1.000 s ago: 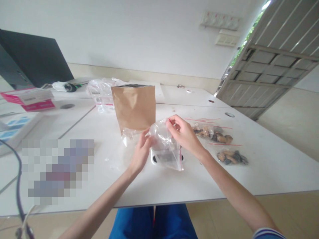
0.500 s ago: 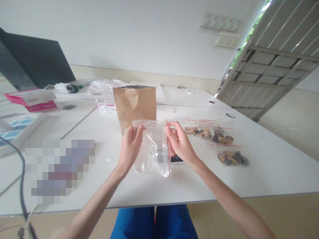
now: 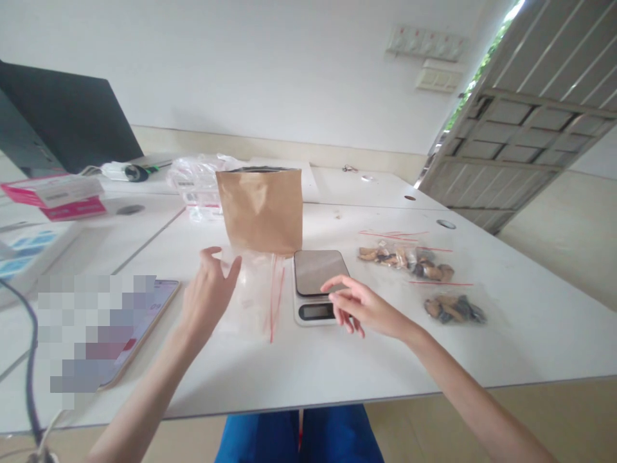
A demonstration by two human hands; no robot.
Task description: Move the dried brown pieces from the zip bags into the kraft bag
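Note:
My left hand (image 3: 211, 283) is open, fingers apart, at the left side of some clear zip bags (image 3: 250, 296) with red seal strips lying flat on the table. Nothing is in it. My right hand (image 3: 354, 302) is also open and holds nothing; it hovers at the right edge of a small digital kitchen scale (image 3: 318, 273) and covers part of its front. Behind the zip bags and scale stands a brown paper pouch (image 3: 260, 209) with its top open. To the right lie filled zip bags (image 3: 405, 260) with brown and dark dried pieces, and one more filled bag (image 3: 453, 308) nearer.
A phone (image 3: 139, 337), partly blurred out, lies at left beside a dark cable (image 3: 33, 360). Further back are pink-and-white boxes (image 3: 72, 196), a plastic-wrapped pack (image 3: 202, 186) and a black monitor (image 3: 72, 119). The white table's front edge (image 3: 299, 411) runs before my knees.
Both hands have let go of the clear zip bag, which now lies on the table left of the scale. My left hand moved left; my right moved slightly down. The scale is uncovered.

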